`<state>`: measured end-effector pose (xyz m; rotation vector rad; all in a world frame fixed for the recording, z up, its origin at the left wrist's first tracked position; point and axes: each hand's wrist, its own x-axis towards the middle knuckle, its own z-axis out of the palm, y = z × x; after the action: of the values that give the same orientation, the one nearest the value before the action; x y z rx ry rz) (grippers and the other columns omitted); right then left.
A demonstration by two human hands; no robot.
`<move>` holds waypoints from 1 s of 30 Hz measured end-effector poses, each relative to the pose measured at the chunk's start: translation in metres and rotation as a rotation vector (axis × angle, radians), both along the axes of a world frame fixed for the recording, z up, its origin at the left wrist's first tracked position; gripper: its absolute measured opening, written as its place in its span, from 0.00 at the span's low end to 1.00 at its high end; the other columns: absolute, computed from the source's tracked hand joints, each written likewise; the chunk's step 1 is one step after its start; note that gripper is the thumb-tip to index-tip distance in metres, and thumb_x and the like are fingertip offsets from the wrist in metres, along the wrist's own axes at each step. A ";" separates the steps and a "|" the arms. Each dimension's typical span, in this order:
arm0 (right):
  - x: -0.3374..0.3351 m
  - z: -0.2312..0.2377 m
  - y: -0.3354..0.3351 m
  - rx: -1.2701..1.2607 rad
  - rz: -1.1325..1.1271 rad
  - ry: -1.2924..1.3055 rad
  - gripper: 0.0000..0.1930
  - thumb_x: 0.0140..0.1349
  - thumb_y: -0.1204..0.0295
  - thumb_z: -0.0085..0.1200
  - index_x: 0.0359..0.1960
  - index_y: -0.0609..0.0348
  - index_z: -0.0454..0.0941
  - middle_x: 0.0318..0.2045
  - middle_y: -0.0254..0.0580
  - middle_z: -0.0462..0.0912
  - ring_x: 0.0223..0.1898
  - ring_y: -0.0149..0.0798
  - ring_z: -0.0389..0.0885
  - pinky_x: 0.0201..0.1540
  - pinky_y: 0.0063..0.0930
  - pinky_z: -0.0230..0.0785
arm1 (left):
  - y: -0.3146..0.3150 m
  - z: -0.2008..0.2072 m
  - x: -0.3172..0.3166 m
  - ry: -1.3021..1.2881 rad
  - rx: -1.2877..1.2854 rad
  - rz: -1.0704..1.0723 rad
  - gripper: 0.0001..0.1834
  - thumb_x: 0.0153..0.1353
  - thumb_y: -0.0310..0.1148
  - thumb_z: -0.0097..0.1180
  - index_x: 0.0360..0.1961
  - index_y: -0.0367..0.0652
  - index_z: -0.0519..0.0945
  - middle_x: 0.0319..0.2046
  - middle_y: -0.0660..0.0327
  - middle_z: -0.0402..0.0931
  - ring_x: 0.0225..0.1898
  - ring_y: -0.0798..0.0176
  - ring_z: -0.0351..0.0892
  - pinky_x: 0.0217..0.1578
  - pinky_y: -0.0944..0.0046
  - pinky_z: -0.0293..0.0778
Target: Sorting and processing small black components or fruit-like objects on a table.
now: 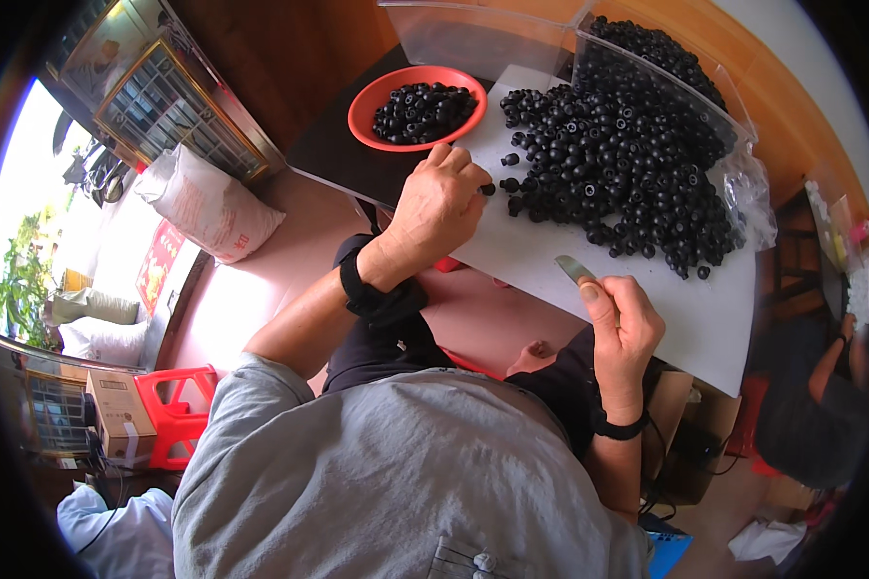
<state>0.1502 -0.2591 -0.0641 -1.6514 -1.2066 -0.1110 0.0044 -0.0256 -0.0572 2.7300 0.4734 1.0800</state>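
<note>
My left hand point(436, 205) is closed above the table's front edge, beside the red bowl. Between its fingertips is a small black plastic part point(489, 190). In my right hand point(625, 323) is a small knife point(574, 268), its short blade pointing up and left and its handle hidden by the fingers. A large heap of the same small black parts point(618, 154) covers much of the white tabletop point(531, 256). More black parts lie in the red bowl point(359, 116), at the far left of the table.
A clear plastic bin point(473, 37) stands behind the bowl; another, tipped bin point(743, 114) holds part of the heap. White sacks point(212, 207) and a red stool point(179, 415) are at the left. A cardboard box point(668, 410) sits under the table; another person point(816, 405) is at the right.
</note>
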 end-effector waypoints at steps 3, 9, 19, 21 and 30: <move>0.000 0.000 0.000 -0.010 0.003 -0.005 0.11 0.67 0.69 0.64 0.30 0.62 0.78 0.23 0.38 0.78 0.23 0.37 0.74 0.26 0.31 0.65 | -0.002 0.003 0.001 0.031 -0.026 -0.027 0.07 0.49 0.23 0.64 0.32 0.38 0.84 0.33 0.55 0.77 0.42 0.50 0.76 0.42 0.53 0.77; 0.001 -0.002 0.001 0.016 0.001 -0.044 0.11 0.66 0.68 0.64 0.30 0.61 0.78 0.23 0.37 0.78 0.23 0.38 0.74 0.26 0.33 0.64 | 0.007 -0.004 0.006 0.036 0.047 -0.041 0.08 0.52 0.23 0.65 0.35 0.39 0.84 0.32 0.57 0.75 0.41 0.51 0.76 0.40 0.54 0.77; -0.020 0.009 0.008 -0.330 -0.214 -0.654 0.14 0.59 0.75 0.60 0.47 0.50 0.80 0.32 0.39 0.72 0.35 0.44 0.74 0.37 0.39 0.69 | 0.004 -0.008 0.013 0.097 0.162 0.019 0.10 0.50 0.23 0.66 0.35 0.38 0.83 0.34 0.56 0.74 0.43 0.51 0.74 0.41 0.56 0.77; -0.021 0.009 0.007 -0.422 -0.194 -0.756 0.21 0.54 0.77 0.57 0.52 0.47 0.80 0.35 0.41 0.70 0.38 0.46 0.72 0.39 0.40 0.68 | 0.000 -0.008 0.011 0.077 0.162 0.024 0.10 0.50 0.23 0.66 0.35 0.37 0.83 0.34 0.56 0.73 0.43 0.51 0.74 0.41 0.56 0.77; 0.005 0.034 -0.027 -0.332 -0.117 -0.607 0.12 0.64 0.77 0.57 0.49 0.54 0.82 0.32 0.39 0.75 0.34 0.45 0.77 0.37 0.38 0.71 | -0.003 -0.001 -0.015 0.094 0.185 -0.032 0.10 0.52 0.21 0.64 0.38 0.35 0.83 0.34 0.54 0.73 0.42 0.51 0.74 0.38 0.58 0.78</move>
<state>0.1550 -0.2860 -0.0297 -2.0603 -1.6427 -0.5416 -0.0102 -0.0288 -0.0578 2.9486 0.3578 1.0396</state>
